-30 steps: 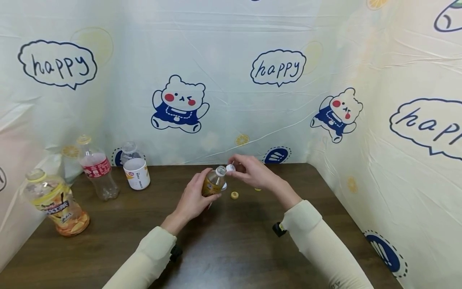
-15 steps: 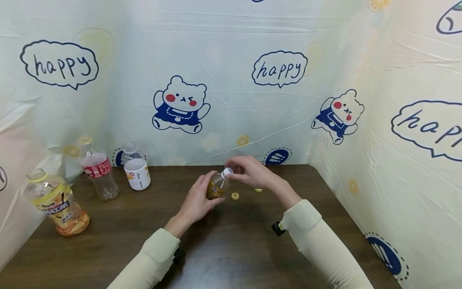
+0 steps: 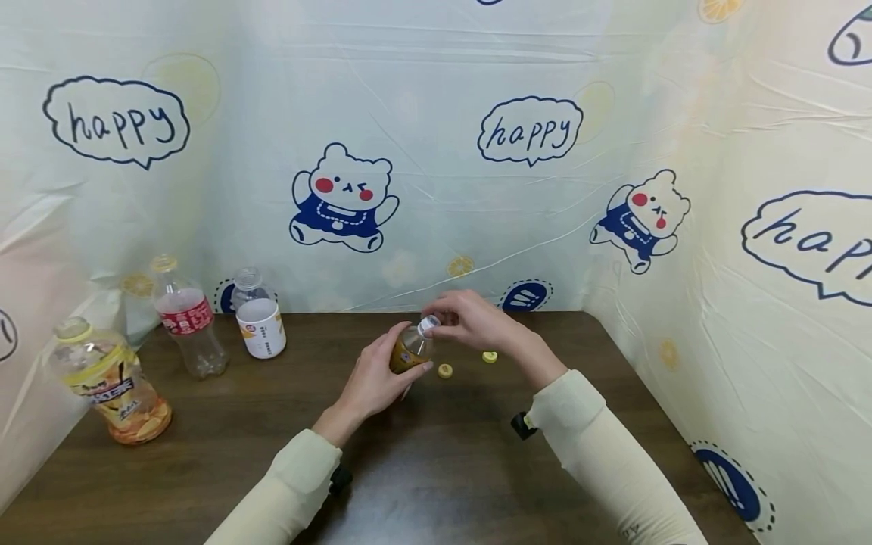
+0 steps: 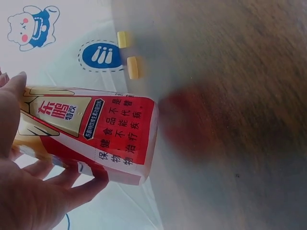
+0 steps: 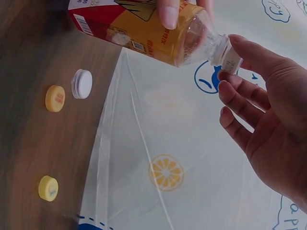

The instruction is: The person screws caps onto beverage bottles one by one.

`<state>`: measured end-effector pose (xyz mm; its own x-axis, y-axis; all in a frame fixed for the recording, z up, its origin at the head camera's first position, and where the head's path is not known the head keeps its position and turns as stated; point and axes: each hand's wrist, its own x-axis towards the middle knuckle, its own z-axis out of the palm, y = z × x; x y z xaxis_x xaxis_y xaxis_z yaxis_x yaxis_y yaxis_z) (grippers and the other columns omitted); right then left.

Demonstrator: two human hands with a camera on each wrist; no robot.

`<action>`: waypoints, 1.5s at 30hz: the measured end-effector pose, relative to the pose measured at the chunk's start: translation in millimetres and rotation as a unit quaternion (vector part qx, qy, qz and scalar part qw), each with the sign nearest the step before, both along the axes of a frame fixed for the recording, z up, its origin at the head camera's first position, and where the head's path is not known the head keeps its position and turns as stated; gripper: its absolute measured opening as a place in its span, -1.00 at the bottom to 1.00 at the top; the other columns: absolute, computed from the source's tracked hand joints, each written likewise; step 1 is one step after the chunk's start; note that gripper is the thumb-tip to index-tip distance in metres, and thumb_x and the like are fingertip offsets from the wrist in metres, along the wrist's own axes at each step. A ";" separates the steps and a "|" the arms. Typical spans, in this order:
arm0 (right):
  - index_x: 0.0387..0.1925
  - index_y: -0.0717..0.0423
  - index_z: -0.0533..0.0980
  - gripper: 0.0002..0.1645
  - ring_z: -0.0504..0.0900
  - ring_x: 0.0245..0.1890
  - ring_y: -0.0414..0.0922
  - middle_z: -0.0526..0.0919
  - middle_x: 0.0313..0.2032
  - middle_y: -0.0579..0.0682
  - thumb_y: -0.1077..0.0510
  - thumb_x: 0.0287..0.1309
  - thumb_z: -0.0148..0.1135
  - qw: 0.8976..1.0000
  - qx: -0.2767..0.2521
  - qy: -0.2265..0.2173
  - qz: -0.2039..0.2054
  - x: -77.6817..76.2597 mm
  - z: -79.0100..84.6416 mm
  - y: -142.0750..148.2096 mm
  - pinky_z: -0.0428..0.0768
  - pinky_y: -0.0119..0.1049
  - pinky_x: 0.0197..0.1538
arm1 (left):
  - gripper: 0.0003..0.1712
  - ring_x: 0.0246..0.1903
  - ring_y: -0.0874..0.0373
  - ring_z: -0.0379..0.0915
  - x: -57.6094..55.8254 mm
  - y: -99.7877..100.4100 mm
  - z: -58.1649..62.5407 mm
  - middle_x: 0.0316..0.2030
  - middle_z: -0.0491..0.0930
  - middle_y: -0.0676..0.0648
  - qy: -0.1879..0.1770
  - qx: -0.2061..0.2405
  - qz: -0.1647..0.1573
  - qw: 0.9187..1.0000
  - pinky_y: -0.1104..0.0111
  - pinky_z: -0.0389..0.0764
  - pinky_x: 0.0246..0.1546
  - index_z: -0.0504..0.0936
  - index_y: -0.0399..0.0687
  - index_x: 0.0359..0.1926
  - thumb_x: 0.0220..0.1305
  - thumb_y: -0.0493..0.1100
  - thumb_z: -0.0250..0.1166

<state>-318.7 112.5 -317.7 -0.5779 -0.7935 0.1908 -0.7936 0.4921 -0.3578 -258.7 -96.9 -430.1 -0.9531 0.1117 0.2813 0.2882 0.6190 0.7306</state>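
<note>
Here the bottle (image 4: 127,127) is held at a tilt, its body wrapped by the left hand (image 3: 373,378), while the white screw cap (image 5: 232,60) at its mouth is pinched by the thumb and fingers of the right hand (image 3: 477,322)! Judged done: the screw cap is set on the neck, though whether it is tight cannot be told. Judged left: the yellow-labelled bottle (image 3: 105,386), red-labelled bottle (image 3: 185,316) and white-labelled bottle (image 3: 262,329), all seemingly uncapped, plus a loose white cap (image 5: 82,85), an orange cap (image 5: 55,99) and a yellow cap (image 5: 48,188), all untouched on the tabletop (image 3: 422,469). Now, the print: 东鹏特饮 is shown in red on the held label, 维生素功能饮料 seemingly in the small dark band (image 4: 93,119), with 保健食品 and 治疗疾病 clearly legible below! On the other bottles, lettering cannot be made out confidently; across the wall sheet (image 3: 436,91), "happy" is repeated
</note>
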 end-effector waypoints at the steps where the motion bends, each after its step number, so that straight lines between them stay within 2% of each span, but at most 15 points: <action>1: 0.07 0.07 0.67 -0.65 0.54 -0.33 -0.20 0.64 -0.23 -0.14 0.04 0.32 0.39 1.000 0.001 -0.002 0.003 0.0 1.3 -0.3 0.62 -0.39 -0.27 | -0.11 0.12 -0.08 0.55 -0.2 -0.1 0.1 0.21 0.52 -0.11 0.001 0.003 -0.001 1.000 -0.07 0.61 0.14 0.31 0.20 0.46 0.19 0.26 0.47; 9: 0.04 0.06 0.71 -0.68 0.56 -0.36 -0.21 0.63 -0.27 -0.17 0.06 0.30 0.41 1.000 0.017 -0.004 0.016 1.1 9.4 1.3 0.61 -0.40 -0.29 | -0.18 0.10 -0.01 0.56 -0.6 0.7 1.8 0.18 0.55 -0.07 0.009 0.009 -0.013 1.000 -0.01 0.63 0.13 0.39 0.20 0.39 0.18 0.18 0.51; 16: 0.01 0.05 0.71 -0.70 0.56 -0.37 -0.23 0.65 -0.27 -0.17 0.07 0.28 0.43 1.000 0.018 0.004 0.025 1.8 10.1 2.2 0.63 -0.35 -0.28 | -0.17 0.08 0.00 0.56 1.1 0.2 1.7 0.18 0.57 -0.06 0.013 0.022 -0.018 1.000 0.00 0.65 0.10 0.42 0.17 0.38 0.14 0.18 0.54; 21: 0.08 0.04 0.65 -0.55 0.63 -0.29 -0.27 0.72 -0.18 -0.17 -0.07 0.25 0.45 1.000 0.028 -0.003 -0.010 2.0 8.3 0.6 0.68 -0.35 -0.15 | -0.16 0.08 0.00 0.57 1.1 -1.0 1.2 0.18 0.58 -0.04 0.006 0.035 -0.012 0.999 -0.01 0.64 0.11 0.42 0.17 0.39 0.14 0.16 0.54; 23: 0.09 0.02 0.65 -0.52 0.64 -0.30 -0.27 0.73 -0.21 -0.18 -0.14 0.26 0.42 0.999 0.032 -0.009 -0.033 3.1 8.3 0.2 0.68 -0.37 -0.16 | -0.16 0.08 -0.01 0.56 1.2 -1.1 1.5 0.18 0.57 -0.05 0.002 0.036 -0.009 0.999 -0.01 0.64 0.12 0.42 0.17 0.39 0.14 0.15 0.55; 28: -0.11 -0.01 0.70 -0.64 0.64 -0.38 -0.29 0.74 -0.33 -0.21 -0.18 0.30 0.36 0.997 0.035 -0.003 -0.063 6.9 9.5 -0.7 0.65 -0.39 -0.28 | -0.18 0.09 0.00 0.55 0.8 -0.6 1.8 0.19 0.57 -0.06 -0.003 0.029 -0.011 1.000 -0.01 0.63 0.13 0.42 0.17 0.39 0.15 0.15 0.54; 32: -0.19 0.01 0.72 -0.72 0.63 -0.42 -0.31 0.74 -0.36 -0.21 -0.11 0.32 0.37 0.998 0.033 0.007 -0.052 8.4 10.2 -1.9 0.64 -0.40 -0.32 | -0.18 0.08 0.01 0.55 0.7 -0.1 1.6 0.19 0.57 -0.08 -0.001 0.025 -0.012 1.000 0.00 0.64 0.12 0.42 0.18 0.38 0.15 0.15 0.54; 38: -0.07 -0.01 0.70 -0.74 0.58 -0.42 -0.19 0.69 -0.37 -0.21 -0.05 0.34 0.36 0.999 0.042 0.007 -0.030 8.4 12.2 -2.0 0.60 -0.35 -0.34 | -0.17 0.08 0.00 0.56 1.2 -0.7 1.9 0.19 0.57 -0.06 0.003 0.033 -0.011 0.999 -0.02 0.63 0.12 0.42 0.19 0.39 0.13 0.14 0.55; 45: -0.02 0.00 0.70 -0.74 0.63 -0.34 -0.16 0.72 -0.27 -0.20 0.01 0.34 0.36 0.999 0.043 -0.005 -0.005 7.7 16.2 0.0 0.64 -0.36 -0.24 | -0.17 0.07 0.00 0.56 1.5 -1.1 2.5 0.17 0.58 -0.03 0.009 0.032 -0.019 0.999 -0.03 0.63 0.12 0.43 0.19 0.38 0.13 0.14 0.56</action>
